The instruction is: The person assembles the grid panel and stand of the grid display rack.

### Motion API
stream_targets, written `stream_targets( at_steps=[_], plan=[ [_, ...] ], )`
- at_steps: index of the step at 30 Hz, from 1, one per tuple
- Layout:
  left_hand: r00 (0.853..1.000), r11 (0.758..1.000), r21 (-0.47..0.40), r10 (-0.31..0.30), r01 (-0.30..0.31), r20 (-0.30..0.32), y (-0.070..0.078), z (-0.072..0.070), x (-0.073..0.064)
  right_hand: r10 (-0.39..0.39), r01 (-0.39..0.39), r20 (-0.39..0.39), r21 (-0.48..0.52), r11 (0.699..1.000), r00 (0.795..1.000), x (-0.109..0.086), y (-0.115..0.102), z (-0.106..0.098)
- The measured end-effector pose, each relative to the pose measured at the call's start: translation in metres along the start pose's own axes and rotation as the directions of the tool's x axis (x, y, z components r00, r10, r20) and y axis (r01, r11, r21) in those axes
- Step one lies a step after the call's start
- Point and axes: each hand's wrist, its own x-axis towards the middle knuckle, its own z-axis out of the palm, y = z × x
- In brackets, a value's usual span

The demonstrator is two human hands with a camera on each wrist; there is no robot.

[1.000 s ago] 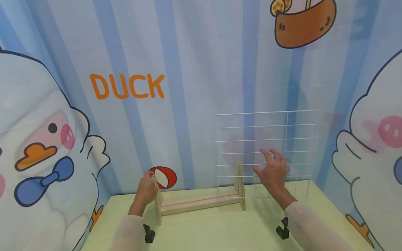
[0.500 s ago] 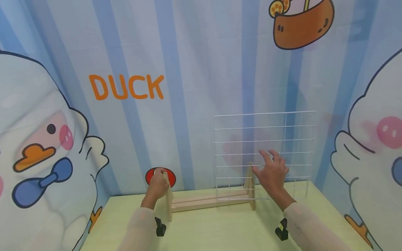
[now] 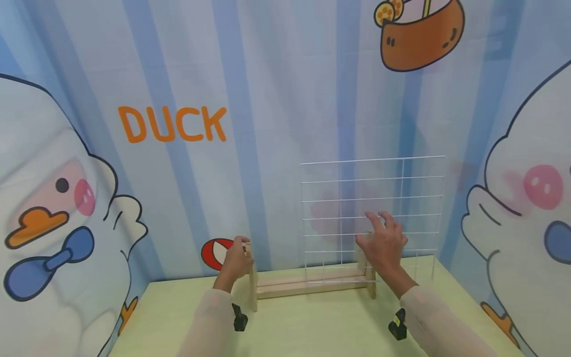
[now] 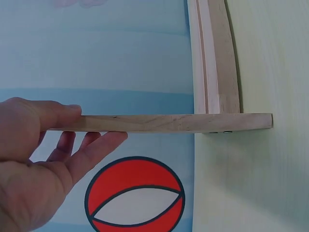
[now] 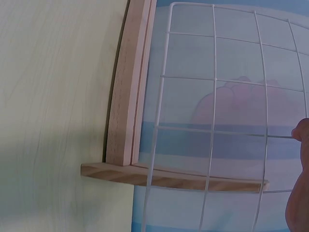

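In the head view my left hand (image 3: pixel 238 263) pinches the top of the near-left end board (image 4: pixel 145 123) of a pale wooden stand (image 3: pixel 312 289), thumb on one face and fingers on the other. The stand has two upright end boards joined by long rails (image 4: pixel 215 58), resting on the table. My right hand (image 3: pixel 385 245) holds a white wire grid (image 3: pixel 325 201) upright, its fingers spread and bent at the wires. The grid's lower part overlaps the stand's right end board (image 5: pixel 193 180) in the head view. Only part of the right thumb (image 5: pixel 300 164) shows in the right wrist view.
The pale yellow table (image 3: pixel 303 327) meets a blue-striped curtain (image 3: pixel 285 99) right behind the stand. Duck drawings are printed on the curtain at both sides. A black wrist device (image 3: pixel 240 318) sits by the left sleeve, and another black device (image 3: pixel 398 325) by the right.
The left hand has slid the wooden stand to the right, so its right end board is now behind the grid near the right hand. The right hand and grid have stayed nearly still.
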Motion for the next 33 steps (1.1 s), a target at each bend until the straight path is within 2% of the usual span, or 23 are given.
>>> stream_targets(
  at_steps=[4, 10, 18, 25, 33],
  plan=[
    [1.000, 0.998, -0.061, -0.014, 0.016, 0.025, 0.001, 0.007, 0.003, -0.013, 0.013, 0.004, -0.013, 1.000, 1.000, 0.000, 0.001, -0.001],
    [0.998, 0.989, -0.138, -0.041, 0.048, 0.053, 0.001, 0.010, 0.007, -0.019, 0.019, -0.005, 0.022, 1.000, 1.000, 0.003, -0.001, -0.005],
    [0.996, 0.980, -0.186, -0.065, 0.074, 0.052, 0.000, 0.013, 0.008, -0.029, 0.030, -0.016, 0.040, 0.999, 0.999, 0.021, -0.012, -0.017],
    [0.998, 0.975, -0.212, -0.061, 0.066, 0.031, -0.005, 0.019, 0.006, -0.008, 0.009, -0.019, 0.022, 1.000, 1.000, 0.044, -0.036, -0.022],
    [0.998, 0.975, -0.213, -0.061, 0.061, 0.006, -0.003, 0.016, 0.007, -0.016, 0.019, -0.039, 0.102, 0.995, 0.999, 0.073, -0.081, -0.024]
  ],
)
